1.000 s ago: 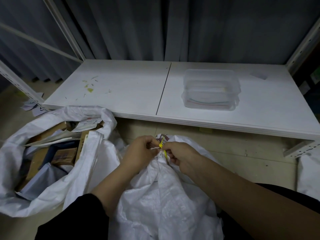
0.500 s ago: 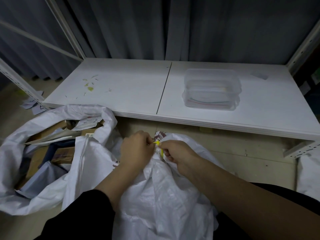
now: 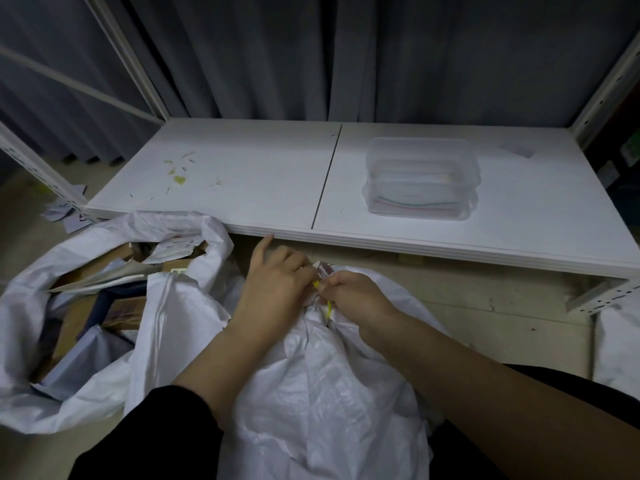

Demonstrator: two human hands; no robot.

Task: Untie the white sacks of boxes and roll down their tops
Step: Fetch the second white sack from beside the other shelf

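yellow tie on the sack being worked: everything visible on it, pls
The yellow tie is a thin, bright yellow strand, plastic by its look, at the bunched neck of the tied white sack in the middle foreground. Only short bits show: one between the fingertips near the top of the neck, another hanging just below. The left hand and right hand both pinch at it from either side. Whether it is knotted or already loosened cannot be told; the neck is gathered.

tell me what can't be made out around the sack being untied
- Knot of the thin yellow tie, head view: covered by both hands' fingers.
- Contents of the tied white woven sack: hidden by its own fabric.
- Right hand fingertips: curled under, out of sight.
- Left hand grip: blocked by its back.
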